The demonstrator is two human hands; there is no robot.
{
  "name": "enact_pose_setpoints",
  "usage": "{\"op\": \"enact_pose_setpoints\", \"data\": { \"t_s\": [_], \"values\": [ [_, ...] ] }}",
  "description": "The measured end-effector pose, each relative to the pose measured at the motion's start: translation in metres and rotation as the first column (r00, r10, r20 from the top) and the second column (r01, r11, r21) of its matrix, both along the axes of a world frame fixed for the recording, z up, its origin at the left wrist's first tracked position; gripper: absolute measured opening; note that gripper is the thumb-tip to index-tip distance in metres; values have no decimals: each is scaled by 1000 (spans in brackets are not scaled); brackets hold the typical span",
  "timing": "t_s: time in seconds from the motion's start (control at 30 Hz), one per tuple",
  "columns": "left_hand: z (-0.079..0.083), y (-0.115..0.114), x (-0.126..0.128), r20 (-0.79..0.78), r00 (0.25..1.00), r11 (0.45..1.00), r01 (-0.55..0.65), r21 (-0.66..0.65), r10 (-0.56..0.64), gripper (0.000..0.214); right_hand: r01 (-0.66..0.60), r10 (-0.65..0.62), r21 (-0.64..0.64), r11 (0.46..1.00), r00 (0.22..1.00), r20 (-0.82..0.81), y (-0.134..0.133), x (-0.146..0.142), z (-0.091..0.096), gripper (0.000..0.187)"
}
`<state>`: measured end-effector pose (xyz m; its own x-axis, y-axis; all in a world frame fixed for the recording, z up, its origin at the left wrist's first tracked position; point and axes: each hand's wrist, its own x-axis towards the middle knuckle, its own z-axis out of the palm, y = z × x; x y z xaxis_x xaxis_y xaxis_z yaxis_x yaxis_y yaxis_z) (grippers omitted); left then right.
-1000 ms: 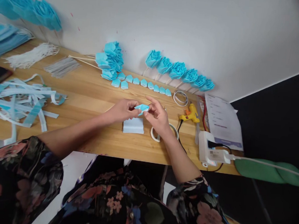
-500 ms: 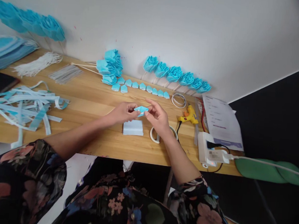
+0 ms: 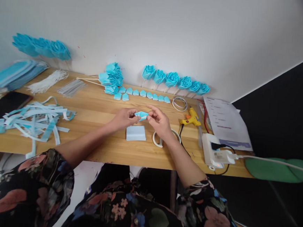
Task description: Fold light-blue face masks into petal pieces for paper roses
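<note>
Above the wooden table (image 3: 94, 109), both my hands pinch one small folded blue paper piece (image 3: 141, 115). My left hand (image 3: 124, 118) grips its left end with closed fingers. My right hand (image 3: 160, 121) grips its right end between thumb and fingertips. Directly below the piece, a small stack of pale blue paper squares (image 3: 135, 133) lies on the table. A tape roll (image 3: 156, 139) lies under my right wrist.
A row of folded blue petals (image 3: 142, 93) and blue paper roses (image 3: 175, 80) line the back wall. A yellow glue gun (image 3: 191, 118), a white power strip (image 3: 212, 152) and a printed sheet (image 3: 225, 121) sit right. Cut blue strips (image 3: 32, 120) and a phone (image 3: 2, 108) lie left.
Both hands stay on the blue piece and have worked it slightly. My head has tilted, so the table sits lower in view and more of the left side shows.
</note>
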<state>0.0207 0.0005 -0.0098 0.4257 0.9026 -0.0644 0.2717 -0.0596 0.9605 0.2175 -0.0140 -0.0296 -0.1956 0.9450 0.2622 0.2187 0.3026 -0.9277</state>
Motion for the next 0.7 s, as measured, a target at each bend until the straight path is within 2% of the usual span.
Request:
{"op": "enact_pose_setpoints", "data": {
  "t_s": [0.17, 0.27, 0.47, 0.7],
  "values": [
    [-5, 2, 0, 65, 998, 999, -3, -49, 6, 26, -34, 30, -45, 998, 996, -86, 0, 0, 4, 47],
    [-5, 2, 0, 70, 997, 998, -4, -69, 9, 28, -57, 55, -55, 997, 997, -45, 0, -2, 4, 51],
    [0, 0, 2, 61, 998, 998, 19, -59, -15, 26, -19, 19, 9, 1000, 999, 32, -1, -3, 6, 46],
    [4, 1, 1, 62, 998, 990, 5, -141, 4, 19, 8, -8, -1, 1000, 999, 34, 1, -1, 2, 43]
  ]
}}
